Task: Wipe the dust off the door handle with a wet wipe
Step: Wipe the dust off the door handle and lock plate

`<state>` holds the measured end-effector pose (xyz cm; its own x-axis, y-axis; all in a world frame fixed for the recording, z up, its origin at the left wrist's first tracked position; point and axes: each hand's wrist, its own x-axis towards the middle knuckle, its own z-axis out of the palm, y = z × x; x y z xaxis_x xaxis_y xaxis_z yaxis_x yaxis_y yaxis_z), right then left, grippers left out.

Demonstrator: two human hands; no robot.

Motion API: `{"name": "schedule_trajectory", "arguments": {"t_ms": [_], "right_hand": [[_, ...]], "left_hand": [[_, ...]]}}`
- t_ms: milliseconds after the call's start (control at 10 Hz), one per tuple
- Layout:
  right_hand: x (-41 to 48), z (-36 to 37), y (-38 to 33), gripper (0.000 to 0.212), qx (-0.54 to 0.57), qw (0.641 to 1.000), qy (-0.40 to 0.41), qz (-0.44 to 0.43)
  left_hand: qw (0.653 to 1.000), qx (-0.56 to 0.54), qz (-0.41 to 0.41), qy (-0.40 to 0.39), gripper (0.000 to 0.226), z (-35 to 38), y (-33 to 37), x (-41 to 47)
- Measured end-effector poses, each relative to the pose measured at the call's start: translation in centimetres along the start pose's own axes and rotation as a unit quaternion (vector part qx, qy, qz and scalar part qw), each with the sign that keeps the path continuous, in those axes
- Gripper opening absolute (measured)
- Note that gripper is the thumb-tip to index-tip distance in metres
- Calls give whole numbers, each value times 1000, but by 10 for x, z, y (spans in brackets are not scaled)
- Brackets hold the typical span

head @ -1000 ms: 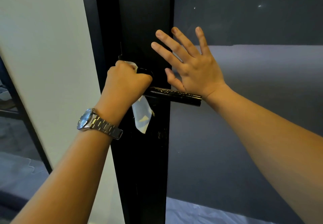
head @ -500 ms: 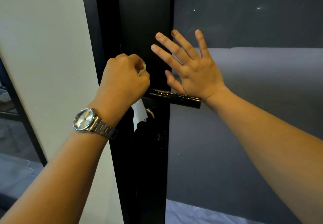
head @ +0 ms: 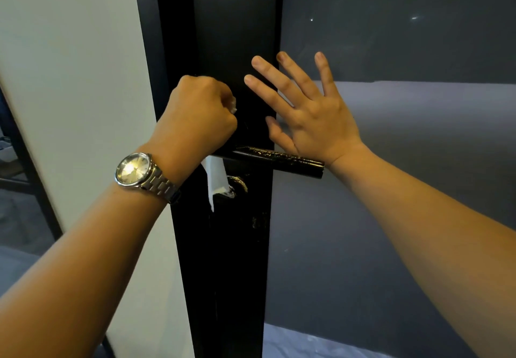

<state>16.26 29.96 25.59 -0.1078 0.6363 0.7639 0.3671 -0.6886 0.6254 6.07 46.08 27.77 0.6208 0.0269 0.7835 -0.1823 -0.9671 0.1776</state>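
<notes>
A black lever door handle [head: 282,161] sticks out to the right from a black door frame [head: 231,36]; its surface looks speckled. My left hand [head: 196,117], with a silver watch on the wrist, is closed in a fist around a white wet wipe [head: 215,180] at the handle's left end. The wipe's tail hangs below the fist, and a bit shows by my fingers. My right hand [head: 305,109] lies flat with fingers spread on the door, just above the handle's right half, holding nothing.
A keyhole fitting [head: 237,186] sits on the frame below the handle. Grey glass door panel [head: 391,190] fills the right side. A white wall [head: 69,78] stands at left, with floor and dark railing beyond it.
My left fist with the wipe has shifted up and rolled over the handle's inner end, and the wipe's hanging tail looks shorter. My right hand has stayed pressed on the door.
</notes>
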Motion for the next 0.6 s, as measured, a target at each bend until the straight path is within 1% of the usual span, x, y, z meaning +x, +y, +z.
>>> {"name": "schedule_trajectory", "arguments": {"t_ms": [100, 200, 300, 400, 500, 600], "right_hand": [[0, 0, 0, 53, 2, 1000, -4, -1], [0, -1, -1, 53, 4, 1000, -7, 1], [0, -1, 0, 52, 2, 1000, -4, 1], [0, -1, 0, 52, 3, 1000, -3, 2], [1, -1, -1, 52, 7, 1000, -2, 2], [0, 0, 0, 53, 6, 1000, 0, 2]], "left_hand": [[998, 22, 41, -42, 23, 1, 2, 2], [995, 35, 61, -76, 24, -1, 1, 5], [998, 28, 32, -36, 24, 0, 0, 3], [998, 36, 36, -37, 23, 2, 3, 2], [995, 46, 51, -71, 22, 0, 5, 5], [995, 55, 49, -63, 20, 1, 5, 5]]}}
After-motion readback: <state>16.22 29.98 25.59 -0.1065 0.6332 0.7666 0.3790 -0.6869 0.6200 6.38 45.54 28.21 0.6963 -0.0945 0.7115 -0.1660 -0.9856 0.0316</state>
